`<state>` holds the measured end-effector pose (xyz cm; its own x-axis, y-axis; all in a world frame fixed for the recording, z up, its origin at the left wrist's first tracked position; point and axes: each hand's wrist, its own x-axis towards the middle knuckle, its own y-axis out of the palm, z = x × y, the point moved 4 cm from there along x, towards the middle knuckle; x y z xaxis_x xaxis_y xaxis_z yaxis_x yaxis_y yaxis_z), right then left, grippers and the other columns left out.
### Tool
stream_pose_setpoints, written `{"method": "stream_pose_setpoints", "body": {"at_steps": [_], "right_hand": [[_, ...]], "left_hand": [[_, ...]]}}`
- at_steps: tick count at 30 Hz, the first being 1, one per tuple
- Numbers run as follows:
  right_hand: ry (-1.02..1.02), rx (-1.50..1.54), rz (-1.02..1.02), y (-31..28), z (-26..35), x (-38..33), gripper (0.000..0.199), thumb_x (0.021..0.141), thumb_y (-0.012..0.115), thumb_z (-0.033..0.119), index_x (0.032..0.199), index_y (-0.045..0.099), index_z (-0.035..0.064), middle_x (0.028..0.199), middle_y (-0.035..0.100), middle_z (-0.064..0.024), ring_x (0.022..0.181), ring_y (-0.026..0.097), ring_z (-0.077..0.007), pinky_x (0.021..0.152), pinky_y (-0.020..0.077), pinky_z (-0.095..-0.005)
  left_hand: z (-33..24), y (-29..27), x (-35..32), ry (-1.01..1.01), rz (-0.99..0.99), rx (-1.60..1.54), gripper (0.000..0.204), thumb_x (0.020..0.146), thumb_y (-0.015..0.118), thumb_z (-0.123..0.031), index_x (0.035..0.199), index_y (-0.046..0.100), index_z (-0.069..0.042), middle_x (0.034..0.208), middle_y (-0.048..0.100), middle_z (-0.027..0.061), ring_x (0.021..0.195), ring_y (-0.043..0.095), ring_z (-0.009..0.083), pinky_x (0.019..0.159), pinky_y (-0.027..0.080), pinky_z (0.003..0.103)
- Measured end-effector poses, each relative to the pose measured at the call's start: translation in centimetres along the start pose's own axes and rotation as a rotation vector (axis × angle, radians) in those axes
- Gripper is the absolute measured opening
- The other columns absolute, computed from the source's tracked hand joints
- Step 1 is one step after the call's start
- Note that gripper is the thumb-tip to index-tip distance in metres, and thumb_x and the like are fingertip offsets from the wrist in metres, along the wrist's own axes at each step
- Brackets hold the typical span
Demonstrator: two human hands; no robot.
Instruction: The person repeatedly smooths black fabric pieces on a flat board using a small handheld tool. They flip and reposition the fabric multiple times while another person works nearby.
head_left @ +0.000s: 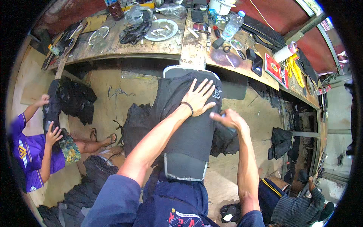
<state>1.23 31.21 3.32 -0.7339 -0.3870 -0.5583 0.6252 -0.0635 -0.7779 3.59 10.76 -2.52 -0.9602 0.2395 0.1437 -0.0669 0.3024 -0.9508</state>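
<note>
L hand [198, 98] flat, fingers splayed on blk garment [189, 140], long axis approx 12–6; R hand [229, 118] nearer garment's 3 o'clock edge, blurred, can't tell grip.

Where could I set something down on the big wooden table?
Try the bare wood between the round dish and crumpled black bundle, down to the front edge. It's crowded on the right, around the bottle, phone and red book.

Pale monogram [216, 93] on black cloth [187, 140], pretty clear tbh — also red and white print [185, 221] on wearer's navy shirt [160, 206], pale lettering on red booklet [273, 67] up on table [85, 48] — plus gold emblem [22, 152] on co-worker's purple shirt [44, 151].
</note>
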Motion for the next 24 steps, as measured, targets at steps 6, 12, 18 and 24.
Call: {"method": "stream_pose_setpoints", "body": {"at_steps": [6,12,18,24], "right_hand": [[0.027,0.115,0.183,3.5,0.3,-3.1,0.084,0.090,0.074,0.075,0.120,0.081,-0.0033,0.117,0.078,-0.0305,0.119,0.075,-0.0413,0.104,0.0582,-0.0480],[0.075,0.059,0.114,2.4,1.4,-3.7,0.081,0.093,0.071,0.075,0.119,0.079,-0.0014,0.121,0.077,-0.0298,0.120,0.074,-0.0428,0.100,0.0598,-0.0513],[-0.319,0.218,-0.783,3.9,9.5,-13.2,0.069,0.091,0.080,0.065,0.128,0.074,0.0066,0.099,0.069,-0.0146,0.092,0.068,-0.0346,0.079,0.0557,-0.0491],[-0.531,0.096,-0.569,13.0,11.4,-15.2,0.069,0.081,0.090,0.055,0.130,0.073,0.0090,0.099,0.064,-0.0070,0.091,0.062,-0.0274,0.075,0.0488,-0.0411]], "left_hand": [[-3.9,-5.8,-1.1,0.181,0.290,0.015,0.057,0.102,0.064,-0.059,0.128,0.077,-0.010,0.134,0.075,0.0174,0.133,0.066,0.0325,0.119,0.037,0.062],[-4.5,-7.3,1.2,0.118,0.782,0.561,0.054,0.109,0.052,-0.050,0.133,0.077,-0.009,0.129,0.078,0.0104,0.123,0.071,0.0295,0.129,0.010,0.077],[-1.7,-6.3,-1.6,0.168,-0.290,0.343,0.031,0.098,0.070,-0.036,0.119,0.075,-0.014,0.118,0.070,-0.0009,0.121,0.065,0.0137,0.124,0.028,0.072],[0.3,-5.8,-3.6,0.276,-0.649,0.139,0.036,0.086,0.080,-0.045,0.111,0.071,-0.021,0.109,0.064,-0.0034,0.108,0.064,0.0156,0.111,0.044,0.059]]}}
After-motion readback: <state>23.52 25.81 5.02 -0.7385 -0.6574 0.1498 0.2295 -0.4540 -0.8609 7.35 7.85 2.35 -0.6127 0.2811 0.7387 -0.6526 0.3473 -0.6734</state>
